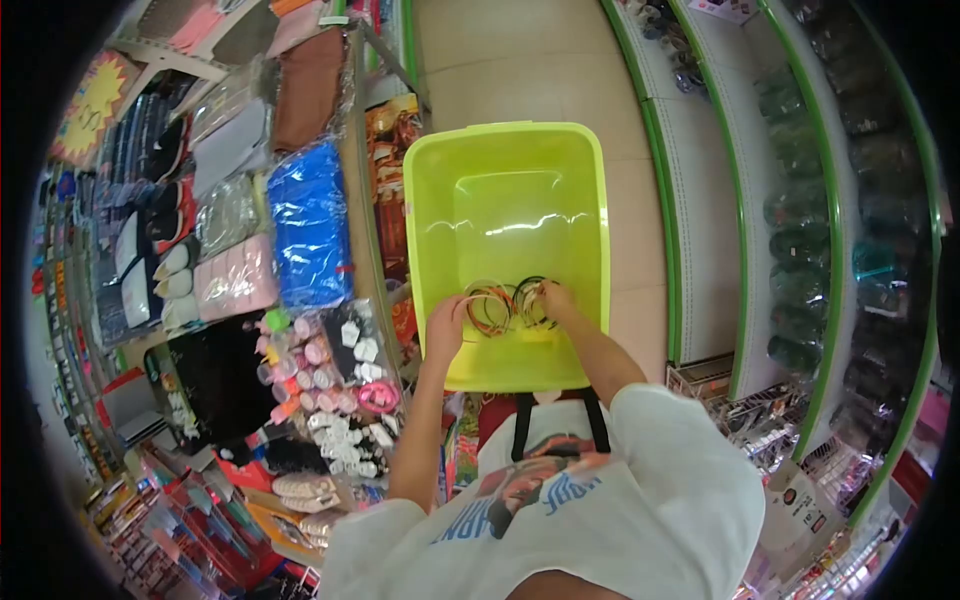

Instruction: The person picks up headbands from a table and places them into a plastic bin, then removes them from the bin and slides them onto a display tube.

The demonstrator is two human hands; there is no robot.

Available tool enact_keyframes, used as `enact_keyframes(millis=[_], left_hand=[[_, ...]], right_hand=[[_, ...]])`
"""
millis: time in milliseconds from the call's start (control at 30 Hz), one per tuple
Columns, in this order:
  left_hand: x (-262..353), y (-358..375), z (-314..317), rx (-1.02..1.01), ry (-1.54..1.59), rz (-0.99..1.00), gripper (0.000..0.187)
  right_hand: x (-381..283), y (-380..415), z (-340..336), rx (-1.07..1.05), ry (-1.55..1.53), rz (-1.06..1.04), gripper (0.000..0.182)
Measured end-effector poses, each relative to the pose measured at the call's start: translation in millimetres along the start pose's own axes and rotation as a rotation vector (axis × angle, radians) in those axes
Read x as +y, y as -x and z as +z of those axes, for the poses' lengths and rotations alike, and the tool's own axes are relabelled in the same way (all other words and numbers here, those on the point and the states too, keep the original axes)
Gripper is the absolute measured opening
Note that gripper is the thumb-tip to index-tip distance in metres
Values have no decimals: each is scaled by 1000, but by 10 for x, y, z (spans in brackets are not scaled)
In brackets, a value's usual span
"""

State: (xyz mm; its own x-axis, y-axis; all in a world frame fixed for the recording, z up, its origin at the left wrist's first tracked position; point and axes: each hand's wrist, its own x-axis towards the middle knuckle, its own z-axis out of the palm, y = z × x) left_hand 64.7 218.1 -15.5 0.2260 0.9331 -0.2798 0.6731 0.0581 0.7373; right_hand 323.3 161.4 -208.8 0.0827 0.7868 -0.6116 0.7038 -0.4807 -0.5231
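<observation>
Both hands reach into a yellow-green plastic tub [507,240]. In its near end lie several thin hoops [490,310] that look like headbands, in orange, white and dark colours. My left hand [447,325] is at the tub's left side, with its fingers closed on a pale thin hoop. At the right, my right hand [556,300] has its fingers closed on a cluster of dark and light hoops [530,300]. Its fingertips are partly hidden by the hand itself. The two clusters sit side by side, nearly touching.
To the left, a display table holds wrapped clothing, a blue plastic-wrapped packet [308,225], shoes [178,270] and small pink items [305,360]. On the right stand green-edged shelves [695,230], with glass-like jars [798,270] farther right. Tiled floor [510,60] runs beyond the tub.
</observation>
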Motion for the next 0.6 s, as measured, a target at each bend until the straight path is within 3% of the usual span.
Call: enact_keyframes(millis=[133,233,267,367,600], left_hand=[[-1033,-731,764,-209,-146,-13,26],[-1403,-893,1058,-310,-364,7,25],[-1455,-911,1123,-336,-455,27,24],[-1485,-848,1315,-123,-565,102,21],[-1488,-701,1380,-223,-571,-2,21]], right_hand=[[-90,18,22,20,136,-8,16],[-45,87,88,131,292,-41,26],[-62,129,106,145,283,-19,29],[-65,220,112,213,235,-5,39],[19,157,270,273,139,-60,44]])
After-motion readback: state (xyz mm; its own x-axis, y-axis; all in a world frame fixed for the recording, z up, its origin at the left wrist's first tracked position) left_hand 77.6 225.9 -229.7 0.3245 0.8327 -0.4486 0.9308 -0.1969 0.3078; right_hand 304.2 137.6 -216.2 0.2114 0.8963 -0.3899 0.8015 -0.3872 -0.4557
